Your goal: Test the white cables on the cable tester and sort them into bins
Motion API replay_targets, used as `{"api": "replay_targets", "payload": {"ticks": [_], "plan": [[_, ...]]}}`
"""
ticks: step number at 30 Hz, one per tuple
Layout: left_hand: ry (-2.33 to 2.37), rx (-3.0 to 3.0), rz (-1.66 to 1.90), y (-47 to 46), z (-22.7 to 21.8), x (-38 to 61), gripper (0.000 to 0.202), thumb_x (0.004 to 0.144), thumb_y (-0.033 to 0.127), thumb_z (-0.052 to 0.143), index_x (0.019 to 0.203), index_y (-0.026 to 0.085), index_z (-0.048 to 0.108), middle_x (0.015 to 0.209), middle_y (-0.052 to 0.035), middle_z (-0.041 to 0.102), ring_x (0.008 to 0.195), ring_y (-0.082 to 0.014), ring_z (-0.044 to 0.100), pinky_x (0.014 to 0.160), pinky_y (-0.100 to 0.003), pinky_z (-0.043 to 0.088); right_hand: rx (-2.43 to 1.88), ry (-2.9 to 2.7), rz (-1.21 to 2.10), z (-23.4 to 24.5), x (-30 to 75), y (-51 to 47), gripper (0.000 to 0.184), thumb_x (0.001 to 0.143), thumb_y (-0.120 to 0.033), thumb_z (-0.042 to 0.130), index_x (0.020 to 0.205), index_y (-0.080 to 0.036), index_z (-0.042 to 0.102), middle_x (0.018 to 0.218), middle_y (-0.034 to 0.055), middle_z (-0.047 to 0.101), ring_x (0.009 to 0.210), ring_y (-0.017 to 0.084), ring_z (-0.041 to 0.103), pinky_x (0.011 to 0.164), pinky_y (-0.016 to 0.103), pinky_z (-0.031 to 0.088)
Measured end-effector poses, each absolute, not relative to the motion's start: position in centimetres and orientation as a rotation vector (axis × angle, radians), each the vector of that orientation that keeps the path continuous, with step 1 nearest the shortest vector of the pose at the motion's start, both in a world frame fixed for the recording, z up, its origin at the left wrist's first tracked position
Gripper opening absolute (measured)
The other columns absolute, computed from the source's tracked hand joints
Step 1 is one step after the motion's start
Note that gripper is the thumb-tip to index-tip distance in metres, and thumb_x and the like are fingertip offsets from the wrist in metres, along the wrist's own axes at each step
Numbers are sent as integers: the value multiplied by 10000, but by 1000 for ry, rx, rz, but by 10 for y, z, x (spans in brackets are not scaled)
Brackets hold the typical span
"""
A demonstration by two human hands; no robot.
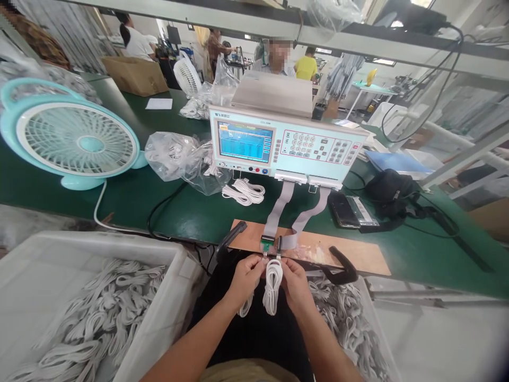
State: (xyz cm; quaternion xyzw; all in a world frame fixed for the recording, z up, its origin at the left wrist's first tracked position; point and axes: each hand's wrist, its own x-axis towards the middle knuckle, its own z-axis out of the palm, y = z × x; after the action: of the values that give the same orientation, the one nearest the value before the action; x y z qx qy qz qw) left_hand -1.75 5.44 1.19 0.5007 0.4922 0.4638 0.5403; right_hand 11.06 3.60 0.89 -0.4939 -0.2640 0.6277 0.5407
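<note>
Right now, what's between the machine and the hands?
In the head view, two grey ribbon cables run over the green table from the machine to a wooden board. A white cord coil lies there too.

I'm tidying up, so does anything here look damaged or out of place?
The wooden board on the green table's front edge has a pale, blotchy patch beside the right-hand black clamp. Elsewhere it's mostly plain brown, so it looks worn or stained; I can't tell which. The white cable bundle below looks neatly coiled.
</note>
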Motion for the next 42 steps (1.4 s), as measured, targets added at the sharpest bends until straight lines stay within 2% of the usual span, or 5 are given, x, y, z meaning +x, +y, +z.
{"api": "replay_targets", "payload": {"ticks": [10,16,23,36,42], "plan": [[1177,977,1163,49,7,-7,349,747,416,594,521,154,553,525,29,486,532,-104,446,545,-209,363,-1098,-555,1545,9,109,34,237,695,-385,728,720,-158,664,606,-2,596,537,119,495,538,221,396],[1183,991,1144,52,6,-8,355,744,416,587,519,149,530,495,32,448,501,-95,390,502,-204,327,-1080,-507,1517,6,104,32,244,713,-395,717,766,-163,666,630,-3,610,559,124,511,536,216,402],[1064,930,1159,61,7,-4,429,685,533,615,526,147,520,521,27,427,519,-102,369,515,-222,306,-1051,-498,1476,2,99,37,305,595,-409,787,734,-164,668,627,14,623,581,179,566,507,255,438],[1148,942,1161,63,2,1,482,639,602,618,502,153,508,494,34,402,501,-108,366,515,-242,295,-972,-503,1506,-16,102,42,290,598,-416,783,723,-188,655,578,14,604,550,202,569,487,284,445],[1189,981,1207,63,1,0,422,694,512,597,489,164,476,481,29,406,492,-119,377,489,-241,306,-1015,-532,1427,-1,95,39,285,631,-413,753,674,-173,606,552,-12,551,514,147,499,478,240,394]]}}
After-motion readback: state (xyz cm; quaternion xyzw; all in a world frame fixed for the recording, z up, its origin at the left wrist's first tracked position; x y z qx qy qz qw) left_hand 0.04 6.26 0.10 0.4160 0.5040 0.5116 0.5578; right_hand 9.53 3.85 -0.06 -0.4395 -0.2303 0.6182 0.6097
